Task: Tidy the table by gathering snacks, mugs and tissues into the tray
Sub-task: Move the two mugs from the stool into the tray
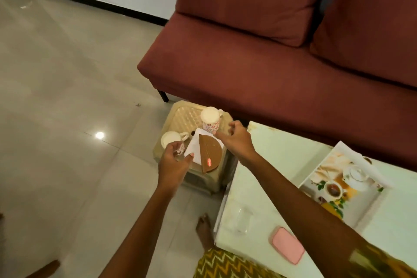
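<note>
A beige plastic stool (pixel 180 115) by the sofa carries two white mugs with red flower prints, a white tissue (pixel 194 145) and a brown half-round snack packet (pixel 208 152) lying on the tissue. My left hand (pixel 174 166) curls around the side of the near-left mug (pixel 171 139), with the thumb touching the tissue's edge. My right hand (pixel 238 141) hovers with fingers apart beside the base of the far mug (pixel 211 118), holding nothing. The tray (pixel 370 205), printed with a teapot and cups, sits on the white table at the right.
A maroon sofa (pixel 259 63) stands behind the stool and the white table (pixel 270 165). A pink flat object (pixel 287 245) and a clear glass-like item (pixel 242 219) lie on the table's near part. My bare foot (pixel 204 230) rests on the tiled floor beside the table.
</note>
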